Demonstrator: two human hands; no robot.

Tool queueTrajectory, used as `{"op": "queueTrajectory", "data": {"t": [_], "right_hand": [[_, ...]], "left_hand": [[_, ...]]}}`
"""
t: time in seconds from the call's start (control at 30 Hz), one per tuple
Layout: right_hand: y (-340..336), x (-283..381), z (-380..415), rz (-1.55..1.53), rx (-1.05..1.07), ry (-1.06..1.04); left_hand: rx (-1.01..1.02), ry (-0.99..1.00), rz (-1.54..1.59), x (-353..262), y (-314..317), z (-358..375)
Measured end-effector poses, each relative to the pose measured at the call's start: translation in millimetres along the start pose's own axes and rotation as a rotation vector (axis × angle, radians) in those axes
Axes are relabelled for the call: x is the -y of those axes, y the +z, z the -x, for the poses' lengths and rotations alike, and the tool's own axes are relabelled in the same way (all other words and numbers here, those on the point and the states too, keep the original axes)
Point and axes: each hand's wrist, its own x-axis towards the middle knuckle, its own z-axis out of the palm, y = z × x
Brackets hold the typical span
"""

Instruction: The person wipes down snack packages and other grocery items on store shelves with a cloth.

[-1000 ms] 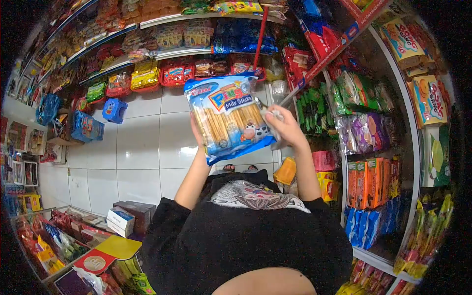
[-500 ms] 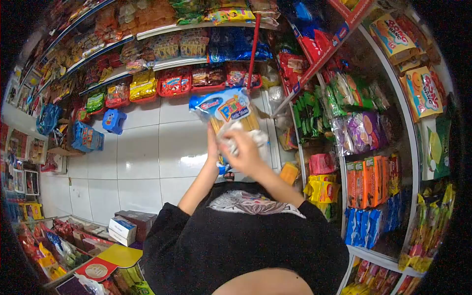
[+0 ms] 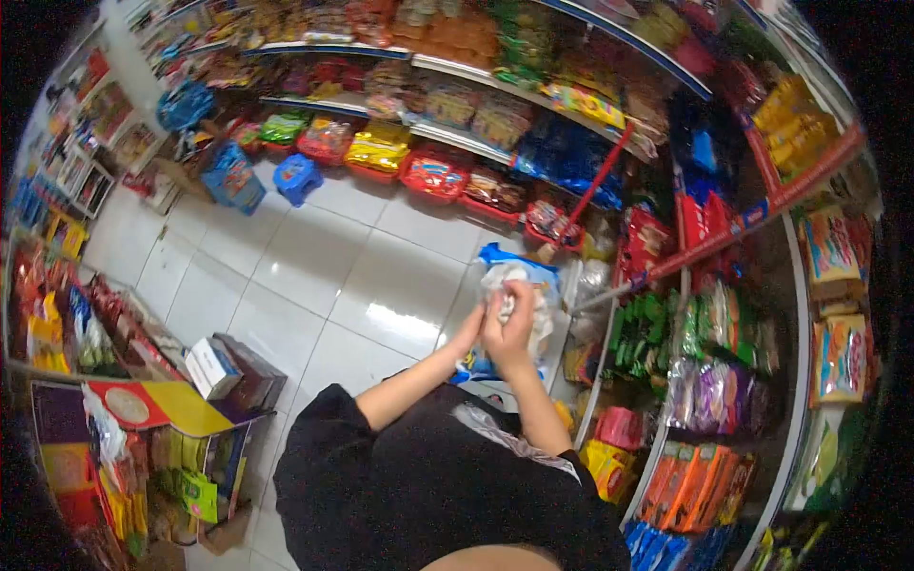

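Note:
In front of my body is a blue-edged plastic snack bag [image 3: 497, 255], its printed face mostly covered. My left hand [image 3: 470, 329] is at the bag's left side and holds it, with its fingers partly hidden. A crumpled white cloth [image 3: 541, 326] lies over the middle of the bag. My right hand [image 3: 512, 319] is closed on that cloth and presses it against the bag's face. Both hands are close together and slightly blurred.
Shelves of packed snacks stand ahead, with red baskets [image 3: 433, 178] along the bottom. A blue stool [image 3: 297, 178] stands on the tiled floor [image 3: 314, 257]. Snack racks with orange packs [image 3: 690, 485] rise at the right. Boxes [image 3: 214, 368] sit at the lower left.
The view has turned, so the shelves appear shifted right and tilted. My right hand and the cloth have moved up the bag, covering more of its printed face.

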Motion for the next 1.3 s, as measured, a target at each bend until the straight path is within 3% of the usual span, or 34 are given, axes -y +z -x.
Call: {"op": "queueTrajectory", "data": {"t": [0.07, 0.13, 0.2, 0.27, 0.33, 0.37, 0.43, 0.5, 0.6, 0.63, 0.67, 0.73, 0.77, 0.8, 0.9, 0.93, 0.97, 1.03, 1.07, 1.1, 1.27, 1.3], "right_hand": [[3, -14, -20, 0.136, -0.113, -0.117], [-17, -28, -45, 0.126, -0.194, -0.014], [-40, -36, -55, 0.022, -0.227, 0.355], [-47, -61, -50, 0.02, -0.225, 0.206], [-36, -33, -41, 0.111, -0.26, 0.129], [-28, -7, -39, 0.071, -0.191, 0.056], [-26, 13, -44, 0.106, -0.064, -0.116], [-31, 3, -55, 0.107, -0.085, -0.094], [-59, -32, -61, 0.139, -0.048, 0.179], [-83, -74, -57, 0.088, 0.156, 0.258], [-106, -104, -46, 0.043, 0.352, 0.346], [-145, -91, -22, 0.007, 0.61, 0.61], [-165, -110, 0, -0.063, 0.608, 0.654], [-178, -101, 17, -0.201, 0.553, 0.742], [-195, -50, 54, -0.212, 0.491, 0.836], [-195, -50, 73, -0.242, 0.485, 0.701], [-191, -36, 90, -0.417, 0.39, 0.54], [-182, -78, 142, -0.733, 0.292, 0.411], [-168, -101, 179, -0.606, -0.096, 0.699], [-169, -86, 191, -0.579, -0.235, 0.699], [-203, -2, 174, -1.115, -0.926, 0.525], [-213, -2, 187, -1.098, -0.99, 0.502]], "left_hand": [[0.094, -0.004, 0.171, -4, 4, 4], [0.195, 0.004, 0.331, -15, 1, 10], [0.227, 0.048, 0.367, -23, 1, 14], [0.276, 0.083, 0.407, -27, 7, 15], [0.229, 0.085, 0.091, -29, 17, 18], [0.027, 0.298, -0.247, -24, 28, 22], [0.094, 0.225, -0.188, -10, 29, 13], [0.166, 0.18, -0.166, -4, 22, 8], [0.057, 0.341, -0.119, -16, 13, 15], [0.024, 0.242, 0.09, -27, 18, 21], [0.045, 0.208, 0.089, -20, 24, 23], [0.04, 0.218, 0.121, -37, 14, 26], [0.042, 0.222, 0.131, -43, 14, 23], [0.049, 0.228, 0.135, -44, 17, 21], [0.11, 0.22, 0.122, -47, 34, 10], [0.143, 0.197, 0.11, -42, 46, 6], [0.182, 0.164, 0.091, -33, 58, 8], [0.289, 0.08, 0.043, -14, 83, 13], [0.354, 0.036, 0.025, -1, 98, 15], [0.42, -0.005, 0.011, 7, 108, 16], [0.658, -0.154, -0.035, 53, 162, 31], [0.787, -0.262, -0.287, 59, 167, 27]]}}
